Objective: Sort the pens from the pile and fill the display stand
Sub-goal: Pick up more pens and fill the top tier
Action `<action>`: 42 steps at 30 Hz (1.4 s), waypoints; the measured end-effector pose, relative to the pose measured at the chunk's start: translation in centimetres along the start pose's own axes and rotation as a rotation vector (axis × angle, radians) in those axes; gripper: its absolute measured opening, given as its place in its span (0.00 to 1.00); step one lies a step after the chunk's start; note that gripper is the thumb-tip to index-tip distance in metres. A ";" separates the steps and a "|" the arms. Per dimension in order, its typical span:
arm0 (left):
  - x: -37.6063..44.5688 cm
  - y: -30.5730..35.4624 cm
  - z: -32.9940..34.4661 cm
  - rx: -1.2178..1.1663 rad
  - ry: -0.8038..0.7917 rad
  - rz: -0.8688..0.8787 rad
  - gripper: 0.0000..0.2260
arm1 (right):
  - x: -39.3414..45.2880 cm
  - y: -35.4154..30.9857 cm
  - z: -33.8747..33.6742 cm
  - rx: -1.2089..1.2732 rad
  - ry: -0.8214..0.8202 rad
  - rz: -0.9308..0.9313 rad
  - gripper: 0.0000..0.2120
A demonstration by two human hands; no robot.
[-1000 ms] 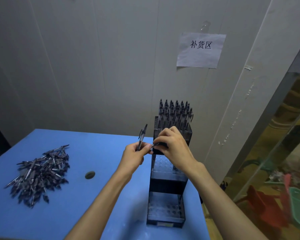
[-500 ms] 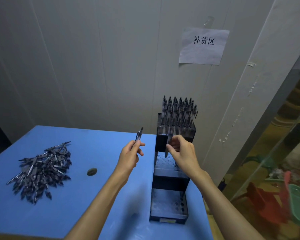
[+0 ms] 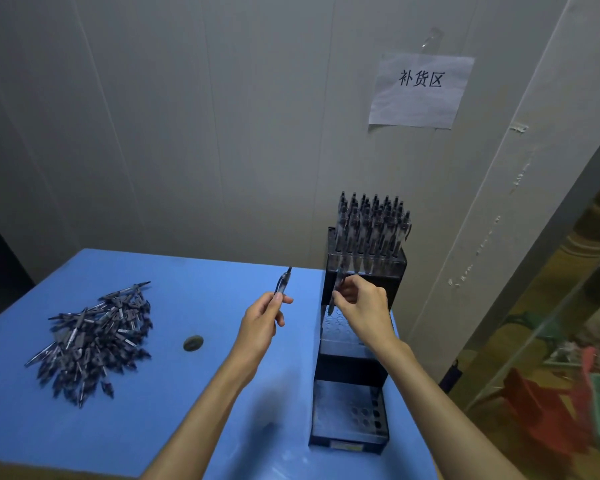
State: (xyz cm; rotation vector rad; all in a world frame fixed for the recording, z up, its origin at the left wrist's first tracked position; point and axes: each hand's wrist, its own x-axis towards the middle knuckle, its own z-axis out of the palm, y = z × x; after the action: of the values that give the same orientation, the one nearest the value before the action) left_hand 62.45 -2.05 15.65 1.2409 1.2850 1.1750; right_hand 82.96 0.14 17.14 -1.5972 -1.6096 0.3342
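Note:
A black three-tier display stand (image 3: 352, 367) stands at the table's right edge. Its top tier holds several upright dark pens (image 3: 371, 225); the middle and bottom tiers show open holes. My right hand (image 3: 362, 308) pinches a pen (image 3: 336, 289) held nearly upright, tip down over the left side of the middle tier. My left hand (image 3: 262, 322), left of the stand, grips another pen (image 3: 282, 282) that points up and away. A pile of dark pens (image 3: 92, 339) lies on the left of the blue table (image 3: 201, 393).
A small round dark object (image 3: 193, 342) lies on the table between the pile and my left arm. A paper sign (image 3: 420, 90) hangs on the white wall behind. Red and green plastic items (image 3: 568, 410) sit on the floor to the right, past the table edge.
My hands have come apart. The right hand took one pen from the left hand's side and lowered it upright toward the stand's middle tier. The left hand keeps its pen.

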 end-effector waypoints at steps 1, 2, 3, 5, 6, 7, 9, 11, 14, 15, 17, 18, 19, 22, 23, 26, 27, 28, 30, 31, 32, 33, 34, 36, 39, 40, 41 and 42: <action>0.1 0.0 0.0 0.001 -0.001 0.003 0.14 | 0.1 0.0 0.1 -0.006 -0.012 0.006 0.03; 0.1 0.0 0.0 0.002 -0.002 0.006 0.14 | 0.1 0.1 0.3 -0.020 -0.033 0.007 0.02; 0.1 -0.1 0.1 0.003 -0.004 0.007 0.14 | 0.1 0.1 0.5 -0.038 -0.060 0.007 0.02; 0.3 -0.1 0.2 0.002 -0.005 0.007 0.14 | -0.1 0.5 0.9 -0.081 -0.105 0.011 0.02; 0.3 0.0 0.2 -0.001 -0.006 0.006 0.14 | -0.2 0.7 1.1 -0.101 -0.116 0.014 0.02; 0.3 0.0 0.2 -0.003 -0.008 0.005 0.14 | -0.4 0.9 1.3 -0.114 -0.121 0.019 0.02; 0.3 0.2 0.3 -0.004 -0.013 0.000 0.14 | -0.6 1.1 1.5 -0.122 -0.116 0.025 0.03; 0.3 0.2 0.5 0.002 -0.016 -0.005 0.13 | -0.5 1.1 1.7 -0.125 -0.112 0.022 0.06; 0.4 0.3 0.8 0.007 -0.008 -0.026 0.13 | -0.5 1.0 1.3 -0.115 -0.116 0.016 0.08; 0.5 0.3 1.0 0.000 -0.007 -0.034 0.12 | -0.5 0.9 1.1 -0.105 -0.116 0.012 0.08; 0.4 0.5 1.3 -0.023 -0.015 -0.035 0.12 | -0.5 0.9 0.4 -0.084 -0.100 0.005 0.08; 0.4 0.7 1.5 -0.032 -0.021 -0.028 0.11 | -0.5 0.9 0.0 -0.071 -0.083 0.007 0.08; 0.3 0.8 1.7 -0.033 -0.028 -0.017 0.10 | -0.4 0.7 -0.5 -0.055 -0.062 0.008 0.08; 0.1 1.2 2.5 0.008 -0.046 0.040 0.05 | -0.2 0.0 -1.9 0.007 0.002 -0.019 0.05; 0.1 1.4 2.8 0.025 -0.048 0.066 0.03 | -0.3 -0.3 -2.4 0.046 0.008 -0.029 0.04; 0.0 1.6 3.9 0.066 -0.071 0.140 0.01 | -0.5 -1.2 -3.4 0.174 -0.056 -0.035 0.06; 0.0 1.6 4.2 0.084 -0.079 0.164 0.01 | -0.6 -1.4 -3.5 0.198 -0.082 -0.034 0.06; 0.0 1.7 4.5 0.108 -0.083 0.185 0.02 | -0.6 -1.5 -3.6 0.218 -0.099 -0.033 0.07; -0.1 1.7 5.0 0.153 -0.079 0.211 0.02 | -0.8 -1.4 -3.8 0.274 -0.113 -0.020 0.06; -0.1 1.7 5.2 0.174 -0.075 0.224 0.02 | -0.9 -1.3 -3.9 0.310 -0.120 -0.010 0.06; -0.3 1.8 5.3 0.196 -0.076 0.241 0.02 | -0.9 -1.1 -4.0 0.345 -0.126 0.002 0.06; -0.4 1.9 5.4 0.225 -0.079 0.258 0.02 | -1.0 -1.0 -4.1 0.383 -0.129 0.020 0.05; -0.5 2.1 5.4 0.254 -0.083 0.272 0.02 | -1.0 -0.9 -4.2 0.433 -0.129 0.047 0.05; -0.3 2.1 5.3 0.314 -0.087 0.292 0.03 | -0.9 -0.9 -4.5 0.564 -0.119 0.121 0.05; 0.2 2.0 4.6 0.458 -0.081 0.332 0.01 | -0.3 -0.9 -4.9 0.681 -0.074 0.191 0.06; 0.3 2.0 4.3 0.527 -0.071 0.354 0.02 | -0.2 -0.8 -5.1 0.678 -0.057 0.184 0.06; 0.4 2.0 3.9 0.602 -0.061 0.371 0.03 | 0.0 -0.8 -5.2 0.647 -0.038 0.161 0.06; 0.5 2.0 3.6 0.673 -0.050 0.388 0.05 | 0.2 -0.7 -5.3 0.587 -0.016 0.127 0.05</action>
State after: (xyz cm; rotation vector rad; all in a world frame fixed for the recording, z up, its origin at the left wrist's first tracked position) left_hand 66.15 -1.49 17.38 2.0691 1.5034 0.9825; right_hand 86.17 -1.67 21.01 -1.2389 -1.2617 0.8065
